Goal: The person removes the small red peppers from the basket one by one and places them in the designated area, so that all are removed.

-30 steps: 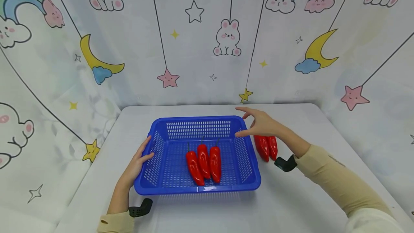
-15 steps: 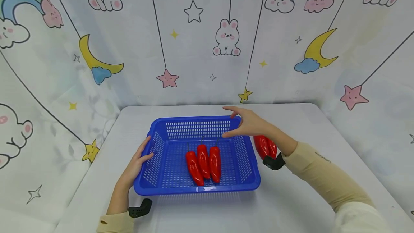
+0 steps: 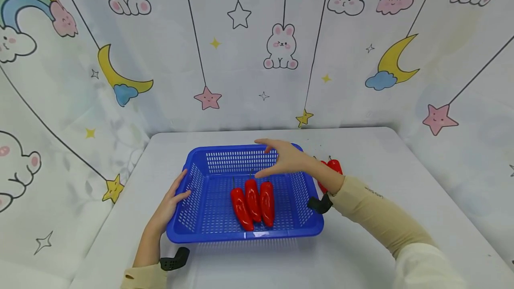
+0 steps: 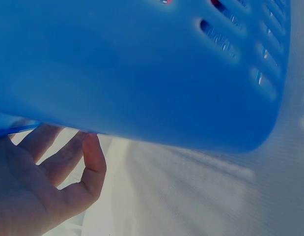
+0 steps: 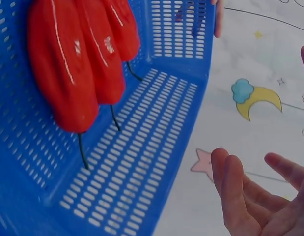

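Note:
A blue plastic basket with slotted walls holds three red chili peppers lying side by side, their dark stems showing in the right wrist view. My left hand grips the basket's left rim, thumb over the edge and fingers along the outside. The left wrist view catches the fingertips right at the blue edge. Over the back right part of the basket, my right hand has thumb and fingers spread apart with nothing between them.
More red chili peppers lie on the white table just right of the basket, partly hidden by the right forearm. A printed cloth with rabbits, stars and moons hangs behind and at both sides.
My right hand has moved left from the basket's right edge to over its inside, uncovering the stems of the peppers on the table. The left hand and the basket have stayed put.

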`<state>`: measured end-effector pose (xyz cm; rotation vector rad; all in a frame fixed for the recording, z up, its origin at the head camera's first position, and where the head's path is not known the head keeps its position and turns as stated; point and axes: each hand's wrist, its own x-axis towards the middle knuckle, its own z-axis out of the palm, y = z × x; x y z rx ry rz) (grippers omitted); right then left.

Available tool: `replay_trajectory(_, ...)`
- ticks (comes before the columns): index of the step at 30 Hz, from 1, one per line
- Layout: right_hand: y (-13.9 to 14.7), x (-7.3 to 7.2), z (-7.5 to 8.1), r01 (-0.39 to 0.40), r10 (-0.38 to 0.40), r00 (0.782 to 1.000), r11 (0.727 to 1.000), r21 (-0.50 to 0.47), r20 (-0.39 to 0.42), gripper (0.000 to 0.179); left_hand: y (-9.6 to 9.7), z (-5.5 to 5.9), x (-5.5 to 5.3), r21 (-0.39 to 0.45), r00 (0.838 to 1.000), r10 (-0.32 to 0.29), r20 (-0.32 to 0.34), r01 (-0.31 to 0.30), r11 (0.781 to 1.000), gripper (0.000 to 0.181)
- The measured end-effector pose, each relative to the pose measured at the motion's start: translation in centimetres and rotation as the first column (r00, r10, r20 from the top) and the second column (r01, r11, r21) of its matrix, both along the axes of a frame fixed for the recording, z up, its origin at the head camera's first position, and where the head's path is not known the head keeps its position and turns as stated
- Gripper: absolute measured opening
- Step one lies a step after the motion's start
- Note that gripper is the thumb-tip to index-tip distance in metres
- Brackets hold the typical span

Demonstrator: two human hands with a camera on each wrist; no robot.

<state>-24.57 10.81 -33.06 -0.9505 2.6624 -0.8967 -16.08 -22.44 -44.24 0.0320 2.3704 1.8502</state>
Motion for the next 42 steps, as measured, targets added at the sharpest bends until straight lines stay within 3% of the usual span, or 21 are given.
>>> replay_trajectory(16, -3.8, 0.1, -1.3, -0.063, 0.062, 0.997, 0.998, 0.009, 0.044, 0.089, 0.1, 0.1, 0.2, 0.017, 1.0, -0.003, -0.003, 0.003, 1.0, 0.06)
replay_trajectory(25, -5.4, 0.2, -2.1, -0.11, 0.109, 0.994, 0.99, 0.091, 0.019, 0.088, 0.1, 0.0, 0.2, 0.021, 1.0, 0.001, 0.001, -0.001, 1.0, 0.061)
replay_trajectory(42, -7.2, 0.1, -5.3, -0.145, 0.13, 0.989, 0.961, 0.236, 0.075, 0.088, 0.1, 0.1, 0.2, 0.012, 1.0, 0.003, -0.008, -0.003, 1.0, 0.06)
